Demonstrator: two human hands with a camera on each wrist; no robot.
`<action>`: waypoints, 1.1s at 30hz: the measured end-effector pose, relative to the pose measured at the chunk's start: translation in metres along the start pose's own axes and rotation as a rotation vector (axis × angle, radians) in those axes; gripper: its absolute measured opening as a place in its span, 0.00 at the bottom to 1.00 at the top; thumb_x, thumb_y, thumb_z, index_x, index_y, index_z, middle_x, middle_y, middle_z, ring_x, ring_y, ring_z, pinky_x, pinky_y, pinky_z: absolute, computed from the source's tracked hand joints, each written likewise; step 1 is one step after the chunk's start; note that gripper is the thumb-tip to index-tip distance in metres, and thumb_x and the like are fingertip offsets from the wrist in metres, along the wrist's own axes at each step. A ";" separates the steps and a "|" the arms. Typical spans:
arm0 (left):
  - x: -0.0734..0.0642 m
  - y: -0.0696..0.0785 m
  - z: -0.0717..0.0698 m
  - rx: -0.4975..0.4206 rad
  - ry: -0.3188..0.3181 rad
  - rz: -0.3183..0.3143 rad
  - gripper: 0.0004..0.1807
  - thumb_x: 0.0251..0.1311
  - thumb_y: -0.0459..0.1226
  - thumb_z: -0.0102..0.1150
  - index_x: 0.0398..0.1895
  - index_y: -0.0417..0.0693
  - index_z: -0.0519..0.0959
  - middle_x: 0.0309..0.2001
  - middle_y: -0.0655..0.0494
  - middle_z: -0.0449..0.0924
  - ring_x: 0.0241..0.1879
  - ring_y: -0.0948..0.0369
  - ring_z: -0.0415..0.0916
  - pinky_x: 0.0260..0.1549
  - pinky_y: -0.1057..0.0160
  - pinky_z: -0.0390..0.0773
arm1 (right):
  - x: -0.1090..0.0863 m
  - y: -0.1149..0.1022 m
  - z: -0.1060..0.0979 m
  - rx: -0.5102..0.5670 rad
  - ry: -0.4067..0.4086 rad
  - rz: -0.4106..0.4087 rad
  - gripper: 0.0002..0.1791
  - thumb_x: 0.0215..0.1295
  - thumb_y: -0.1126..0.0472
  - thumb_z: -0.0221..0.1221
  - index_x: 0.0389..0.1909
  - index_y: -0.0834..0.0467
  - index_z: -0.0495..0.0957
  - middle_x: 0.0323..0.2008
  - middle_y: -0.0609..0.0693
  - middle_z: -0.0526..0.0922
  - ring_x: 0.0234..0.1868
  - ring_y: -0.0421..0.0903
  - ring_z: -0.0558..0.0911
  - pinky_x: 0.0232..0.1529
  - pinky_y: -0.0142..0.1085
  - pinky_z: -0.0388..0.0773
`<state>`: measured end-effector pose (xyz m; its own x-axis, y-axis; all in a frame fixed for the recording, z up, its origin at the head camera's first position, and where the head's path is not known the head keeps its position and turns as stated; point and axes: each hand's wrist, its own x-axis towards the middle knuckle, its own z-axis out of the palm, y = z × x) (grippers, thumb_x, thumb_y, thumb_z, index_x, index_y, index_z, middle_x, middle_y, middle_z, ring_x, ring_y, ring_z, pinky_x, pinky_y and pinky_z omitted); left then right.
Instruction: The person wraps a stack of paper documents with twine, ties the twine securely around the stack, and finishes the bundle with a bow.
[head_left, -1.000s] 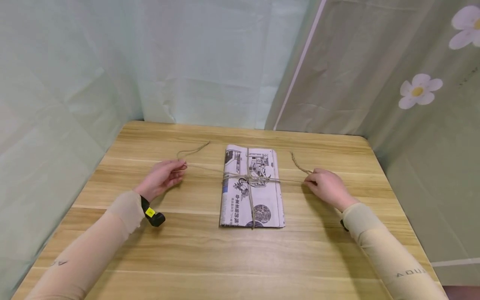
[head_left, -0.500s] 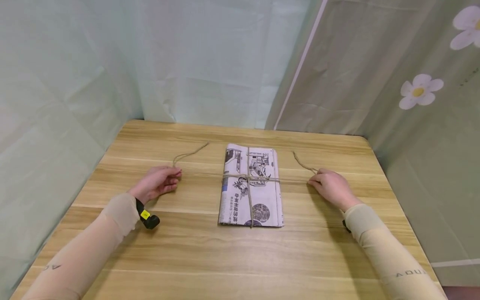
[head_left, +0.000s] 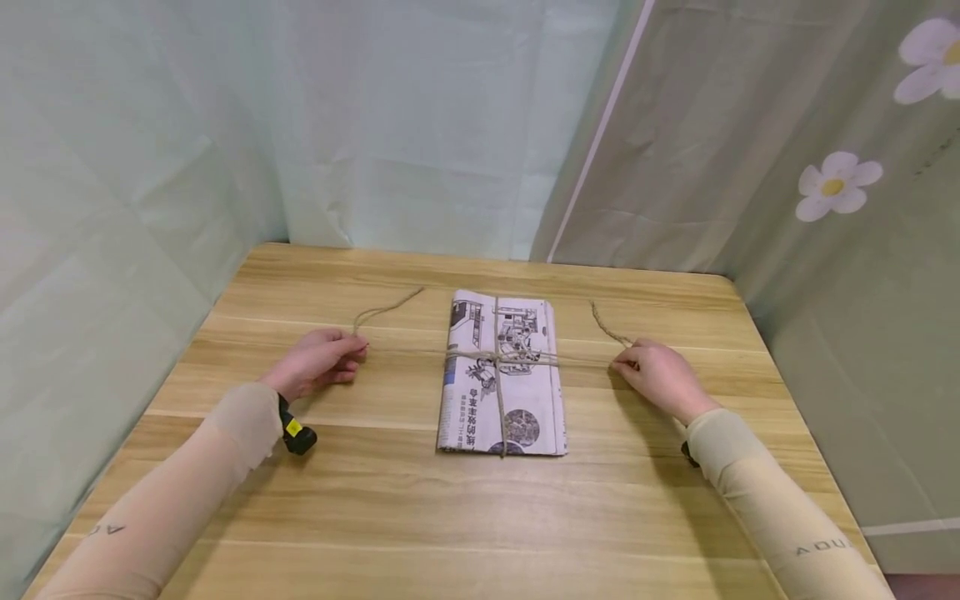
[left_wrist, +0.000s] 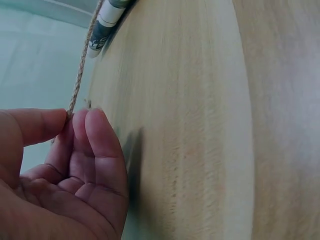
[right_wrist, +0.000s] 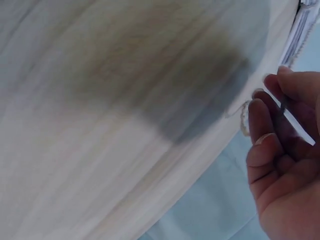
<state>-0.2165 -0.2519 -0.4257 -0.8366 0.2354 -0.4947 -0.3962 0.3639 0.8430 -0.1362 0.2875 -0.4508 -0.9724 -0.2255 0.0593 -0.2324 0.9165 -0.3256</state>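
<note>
A folded newspaper bundle (head_left: 528, 387) lies flat mid-table, with thin brown twine (head_left: 498, 329) crossing it lengthwise and widthwise and meeting near its middle. To its left, my left hand (head_left: 318, 360) pinches one twine end between thumb and forefinger; its other fingers are curled in. In the left wrist view the twine (left_wrist: 80, 75) runs from the fingertips up towards the newspaper (left_wrist: 107, 25). On the right, my right hand (head_left: 660, 377) pinches the opposite end. Both strands stretch nearly straight from bundle to hands. Loose tails (head_left: 390, 307) trail past each hand towards the far edge.
The wooden table (head_left: 480, 525) has its far edge against a pale green curtain (head_left: 435, 125). A darker curtain with white flowers (head_left: 836, 187) hangs along the right. Both forearms, in light sleeves with wrist cameras (head_left: 300, 440), span the table's sides.
My left hand has shifted slightly left and towards me, then a little back right. The left strand now lies lower and straighter, and the crossing on the newspaper looks flatter. My right hand barely moves.
</note>
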 end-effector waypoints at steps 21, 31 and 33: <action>-0.006 0.027 0.036 0.573 0.114 0.419 0.27 0.74 0.42 0.57 0.70 0.37 0.70 0.65 0.37 0.72 0.58 0.43 0.74 0.55 0.44 0.77 | 0.014 -0.047 -0.013 0.056 -0.047 -0.034 0.14 0.73 0.56 0.62 0.54 0.56 0.86 0.48 0.52 0.86 0.46 0.52 0.84 0.49 0.51 0.81; 0.011 0.030 0.098 1.008 -0.008 0.667 0.38 0.71 0.53 0.59 0.79 0.51 0.62 0.79 0.45 0.55 0.76 0.42 0.52 0.73 0.37 0.52 | 0.040 -0.072 0.019 0.032 -0.134 -0.173 0.36 0.71 0.44 0.62 0.73 0.59 0.69 0.73 0.61 0.67 0.73 0.64 0.65 0.72 0.60 0.59; 0.014 0.032 0.104 1.073 -0.039 0.687 0.42 0.71 0.57 0.56 0.82 0.52 0.56 0.81 0.46 0.48 0.78 0.42 0.45 0.74 0.38 0.49 | 0.043 -0.077 0.022 0.024 -0.176 -0.197 0.44 0.70 0.39 0.62 0.77 0.59 0.62 0.77 0.61 0.59 0.76 0.65 0.58 0.74 0.60 0.54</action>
<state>-0.2015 -0.1431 -0.4279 -0.7282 0.6837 -0.0479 0.6310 0.6960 0.3427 -0.1597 0.2000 -0.4443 -0.8895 -0.4551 -0.0404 -0.4147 0.8414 -0.3466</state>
